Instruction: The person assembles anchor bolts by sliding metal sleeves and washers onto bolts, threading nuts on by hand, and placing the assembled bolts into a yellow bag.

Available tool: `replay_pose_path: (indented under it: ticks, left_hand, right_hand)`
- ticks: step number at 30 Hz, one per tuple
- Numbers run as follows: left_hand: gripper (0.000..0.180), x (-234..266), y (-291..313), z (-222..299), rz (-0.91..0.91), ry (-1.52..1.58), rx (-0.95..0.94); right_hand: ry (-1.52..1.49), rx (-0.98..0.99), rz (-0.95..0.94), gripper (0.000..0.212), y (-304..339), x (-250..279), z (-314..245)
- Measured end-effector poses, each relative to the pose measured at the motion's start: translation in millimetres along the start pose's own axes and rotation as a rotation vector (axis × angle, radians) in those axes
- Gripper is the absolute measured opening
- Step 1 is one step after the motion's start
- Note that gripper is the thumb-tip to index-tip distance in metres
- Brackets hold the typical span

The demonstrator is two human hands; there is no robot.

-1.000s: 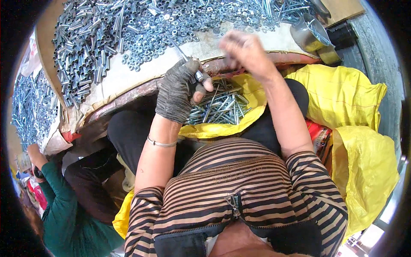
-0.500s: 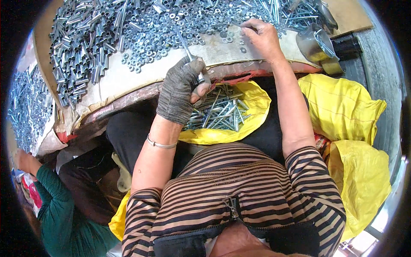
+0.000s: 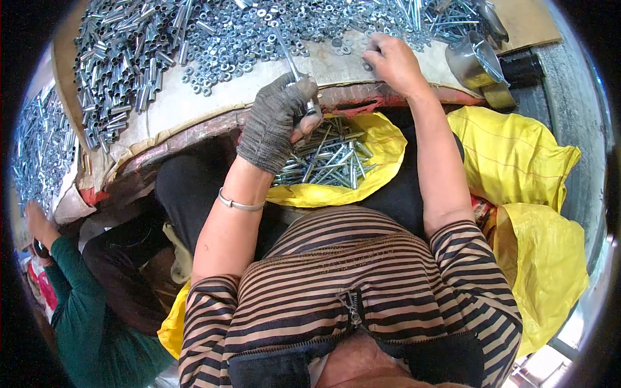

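Observation:
My left hand (image 3: 279,119), in a grey knit glove with bare fingertips, is closed round a long silver bolt (image 3: 288,55). The rod points up and away toward the pile, and a wider sleeve end shows by my thumb. Farther right, my bare right hand (image 3: 396,63) is low over the pale cloth, fingers curled and pinched at a small grey washer (image 3: 367,66). Just beyond it spreads a heap of nuts and washers (image 3: 259,45). Below my left hand, a yellow sack (image 3: 381,171) lies open in my lap, with assembled bolts (image 3: 333,158) inside.
Metal sleeves (image 3: 123,71) are heaped at the left of the cloth-covered table (image 3: 194,107). Long bolts (image 3: 446,26) lie at the far right beside a metal cup (image 3: 475,61). Yellow sacks (image 3: 517,155) stand at my right. Another person in a green sleeve (image 3: 81,265) works at the left.
My right hand has come nearer from the heap's edge to a washer on the cloth, its fingers curling in. My left hand keeps hold of the bolt. The other person's hand has shifted slightly.

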State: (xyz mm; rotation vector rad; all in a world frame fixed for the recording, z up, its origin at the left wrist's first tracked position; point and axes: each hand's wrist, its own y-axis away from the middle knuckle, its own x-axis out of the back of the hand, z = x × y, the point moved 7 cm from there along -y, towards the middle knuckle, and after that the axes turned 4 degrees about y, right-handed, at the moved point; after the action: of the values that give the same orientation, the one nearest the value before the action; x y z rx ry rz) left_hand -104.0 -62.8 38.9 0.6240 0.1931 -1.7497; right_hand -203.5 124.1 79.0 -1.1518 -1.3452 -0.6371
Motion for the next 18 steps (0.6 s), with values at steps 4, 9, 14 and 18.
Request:
replay_pose_path:
  ticks: [4, 9, 14, 18]
  left_hand:
    - [0.022, 0.1, 2.5, 4.0, 0.019, 0.022, 0.005]
    - [0.022, 8.3, 2.9, 1.9, -0.01, 0.053, 0.052]
    - [0.02, -3.9, 11.3, 29.1, -0.075, -0.774, -0.817]
    - [0.019, -0.4, 8.9, 16.2, 0.003, -0.519, -0.114]
  right_hand:
    - [-0.207, -0.109, 0.022, 0.02, 8.5, 3.9, 15.0]
    - [-0.16, -0.041, -0.034, 0.017, 16.5, 3.7, -5.9]
    - [0.095, -0.076, -0.156, 0.019, 18.1, 1.6, -22.2]
    - [0.199, -0.044, -0.171, 0.02, 22.6, -3.4, -38.2]
